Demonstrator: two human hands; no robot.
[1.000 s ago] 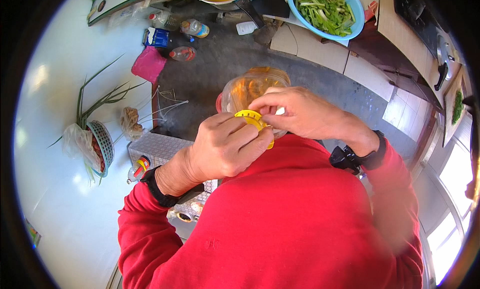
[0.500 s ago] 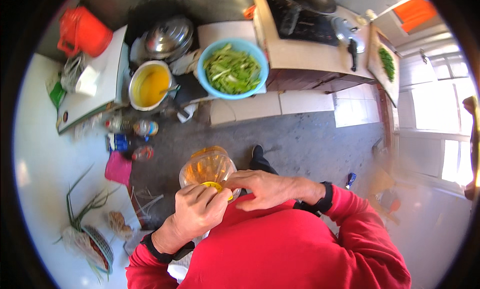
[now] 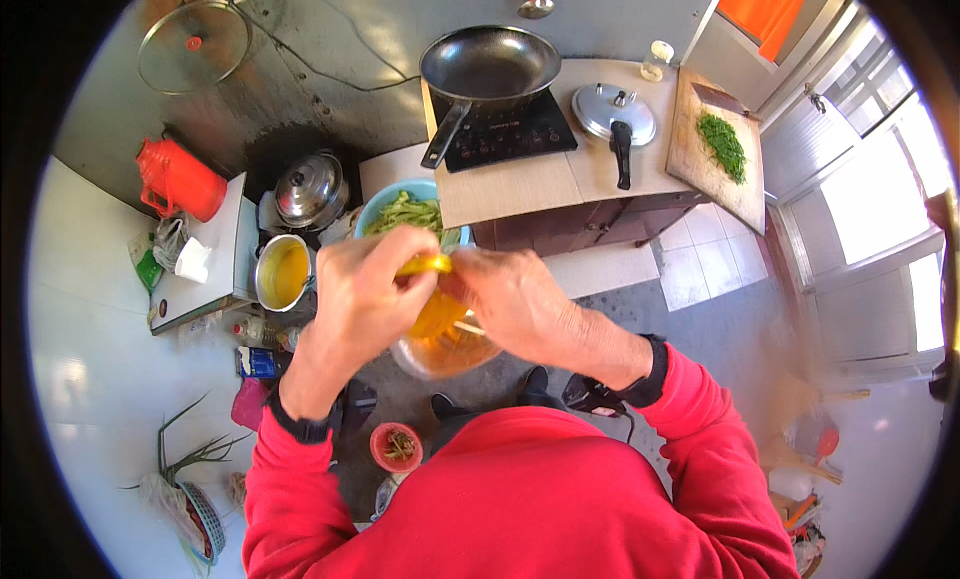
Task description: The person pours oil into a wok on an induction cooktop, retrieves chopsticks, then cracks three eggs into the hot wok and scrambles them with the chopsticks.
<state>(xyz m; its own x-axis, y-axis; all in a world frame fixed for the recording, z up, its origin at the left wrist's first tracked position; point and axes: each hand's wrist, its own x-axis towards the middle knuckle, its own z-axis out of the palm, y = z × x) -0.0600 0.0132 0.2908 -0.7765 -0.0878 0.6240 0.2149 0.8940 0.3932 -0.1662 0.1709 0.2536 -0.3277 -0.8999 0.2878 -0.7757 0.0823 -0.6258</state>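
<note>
A clear plastic oil jug (image 3: 450,355), amber-coloured through its wall, is held up in front of my chest between both hands. Its yellow cap (image 3: 428,265) shows at the top, between my fingers. My left hand (image 3: 362,287) is closed at the left side of the cap and neck. From the other side my right hand (image 3: 530,304) presses bent fingers against the neck, close to the cap. My hands hide much of the jug's upper part, and whether the cap is loose cannot be made out.
Ahead, a black wok (image 3: 490,67) rests on an induction cooker (image 3: 510,134), with a pressure-cooker lid (image 3: 612,115) beside it. Chopped greens lie on a cutting board (image 3: 690,144). A blue basin (image 3: 372,207) of green vegetables and a pot (image 3: 285,272) of yellow liquid stand left.
Both hands and the jug have risen and moved forward. My view has tilted up, bringing the wok and the wall behind it fully in.
</note>
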